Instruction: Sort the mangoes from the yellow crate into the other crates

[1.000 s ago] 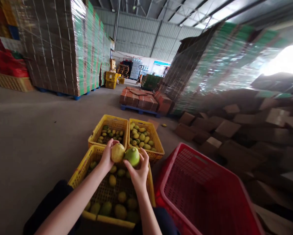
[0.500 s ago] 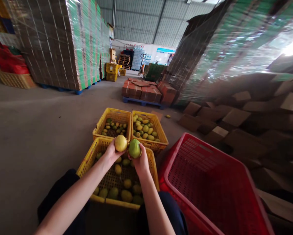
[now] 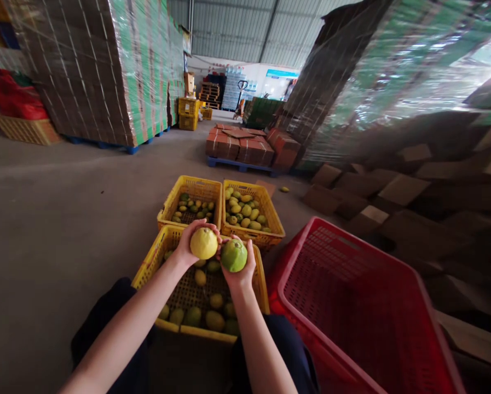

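Meanwhile, in the head view, the left hand (image 3: 186, 247) had its fingers wrapped around a yellow mango (image 3: 203, 243) and the right hand (image 3: 240, 272) cupped a green mango (image 3: 234, 255), both fruits raised above the near yellow crate (image 3: 147, 263). Since half a second earlier both mangoes had turned their broad faces toward the camera, suggesting inspection. A red crate (image 3: 311, 306) lay just right of the near yellow crate.

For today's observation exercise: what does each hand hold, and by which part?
The left hand cups a yellow fruit from its left side and underneath. The right hand cradles a green fruit from below, fingers around its right side.
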Motion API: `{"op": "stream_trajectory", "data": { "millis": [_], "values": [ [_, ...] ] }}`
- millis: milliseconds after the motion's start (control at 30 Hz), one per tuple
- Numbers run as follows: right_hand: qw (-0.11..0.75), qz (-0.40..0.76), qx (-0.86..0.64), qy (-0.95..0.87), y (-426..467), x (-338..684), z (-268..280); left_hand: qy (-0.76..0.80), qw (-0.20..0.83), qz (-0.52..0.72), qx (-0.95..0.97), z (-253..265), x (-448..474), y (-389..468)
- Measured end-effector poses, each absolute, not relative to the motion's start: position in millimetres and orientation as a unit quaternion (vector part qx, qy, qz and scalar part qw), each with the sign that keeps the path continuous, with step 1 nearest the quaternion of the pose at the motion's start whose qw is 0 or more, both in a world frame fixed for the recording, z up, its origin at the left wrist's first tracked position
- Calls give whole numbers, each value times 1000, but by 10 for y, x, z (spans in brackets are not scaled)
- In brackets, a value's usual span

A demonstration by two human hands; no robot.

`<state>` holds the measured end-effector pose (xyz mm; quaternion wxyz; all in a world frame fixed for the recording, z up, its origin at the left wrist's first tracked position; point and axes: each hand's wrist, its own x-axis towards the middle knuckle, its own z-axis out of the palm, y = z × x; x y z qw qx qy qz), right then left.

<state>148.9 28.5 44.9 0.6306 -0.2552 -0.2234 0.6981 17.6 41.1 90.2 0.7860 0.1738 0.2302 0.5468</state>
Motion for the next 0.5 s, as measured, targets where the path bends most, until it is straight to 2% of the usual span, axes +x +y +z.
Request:
{"op": "stream_trajectory", "data": {
  "millis": [167, 367, 500],
  "values": [
    [634, 697, -258, -214, 312, 1554, 439, 229, 820, 510, 120, 920, 191, 372],
    [689, 649, -272, -173, 410, 1607, 383, 220, 799, 560, -2, 792, 270, 402],
    [691, 630, -302, -185, 530, 1874, 279, 322, 784, 529, 34, 637, 269, 379]
  ]
}}
